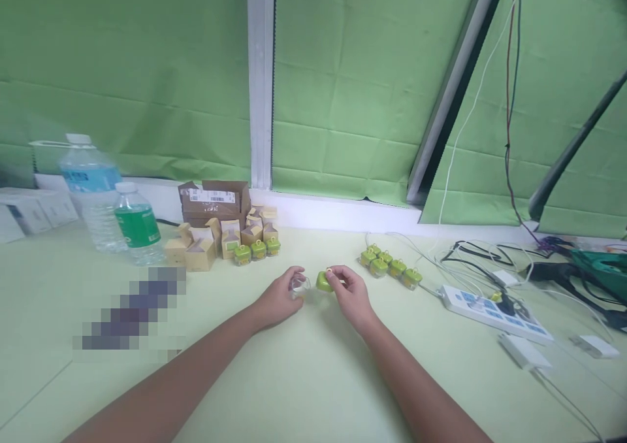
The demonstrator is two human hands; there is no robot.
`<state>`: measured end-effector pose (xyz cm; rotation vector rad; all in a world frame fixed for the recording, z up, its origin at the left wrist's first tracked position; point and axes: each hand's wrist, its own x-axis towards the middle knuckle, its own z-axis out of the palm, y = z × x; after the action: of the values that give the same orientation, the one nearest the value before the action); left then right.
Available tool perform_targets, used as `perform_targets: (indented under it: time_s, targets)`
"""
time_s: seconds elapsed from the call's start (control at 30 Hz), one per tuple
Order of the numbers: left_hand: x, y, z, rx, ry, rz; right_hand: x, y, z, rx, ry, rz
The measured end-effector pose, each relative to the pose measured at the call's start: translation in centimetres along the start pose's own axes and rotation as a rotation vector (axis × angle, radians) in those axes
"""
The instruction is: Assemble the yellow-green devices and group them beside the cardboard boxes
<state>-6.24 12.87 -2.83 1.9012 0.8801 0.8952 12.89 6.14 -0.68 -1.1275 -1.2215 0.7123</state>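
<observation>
My left hand [281, 298] is closed around a small clear container [300, 287], which looks like the see-through base of a jar. Beside it, a green lid [323, 281] with a small loop on top is pinched in my right hand [350, 293]. Lid and container are apart, a short gap between them. Three small green-lidded jars [258, 250] stand beyond my left hand. Beyond my right hand is a cluster of several more such jars [379, 266], clear below and green on top.
Small open cardboard boxes [200, 250] and a larger brown box [215, 202] stand at the back left, near two water bottles [140, 230]. A white power strip [494, 312], a charger [524, 351] and tangled cables [482, 260] occupy the right. Green blinds [343, 90] hang behind.
</observation>
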Motion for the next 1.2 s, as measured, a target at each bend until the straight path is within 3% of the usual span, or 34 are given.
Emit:
perform_targets:
  time_s: [0.17, 0.53, 0.73, 0.9, 1.03, 1.2]
  targets:
    - [-1.2, 1.8, 1.4, -0.003, -0.146, 0.099, -0.4, 0.0, 0.5, -0.041, -0.067, -0.04]
    - [-1.6, 3.2, 1.4, 0.013, -0.185, 0.075, -0.9, 0.7, 1.1, -0.246, -0.145, -0.075]
    - [-1.5, 3.0, 1.5, 0.023, -0.16, 0.086, -0.9, 1.9, 1.2, -0.266, -0.196, -0.047]
    - [-1.3, 2.5, 1.9, 0.026, -0.052, 0.115, -0.8, 1.7, 1.3, -0.246, -0.216, -0.037]
    - [-1.2, 2.0, 2.2, 0.093, -0.018, 0.132, -0.3, 1.1, 0.6, -0.285, -0.149, -0.044]
    - [-0.4, 1.0, 1.6, 0.223, 0.047, 0.17, 1.2, 1.4, -1.8, -0.344, 0.062, -0.018]
